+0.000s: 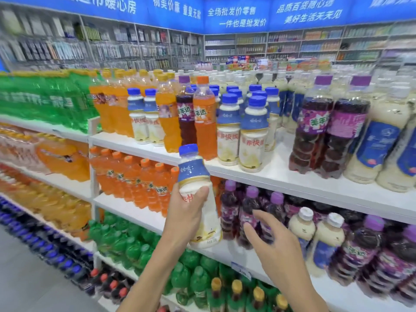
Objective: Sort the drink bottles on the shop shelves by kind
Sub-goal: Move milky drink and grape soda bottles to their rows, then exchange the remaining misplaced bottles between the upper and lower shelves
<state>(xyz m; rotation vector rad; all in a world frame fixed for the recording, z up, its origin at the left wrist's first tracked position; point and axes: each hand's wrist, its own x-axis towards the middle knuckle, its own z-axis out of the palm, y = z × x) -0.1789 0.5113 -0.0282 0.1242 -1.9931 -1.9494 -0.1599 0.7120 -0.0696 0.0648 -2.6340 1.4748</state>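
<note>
Shop shelves [292, 174]: mixed orange, purple and milky bottles, top tier. Milk-drink bottle [200, 197], blue cap: clamped in left hand [184, 212], held before the second tier. Right hand [274, 246]: fingers spread, empty, near purple bottles [249, 210]. Risk: sweeping hand may topple the crowded purple row. Far-left bottles and labels blurred; lower tiers cut off
</note>
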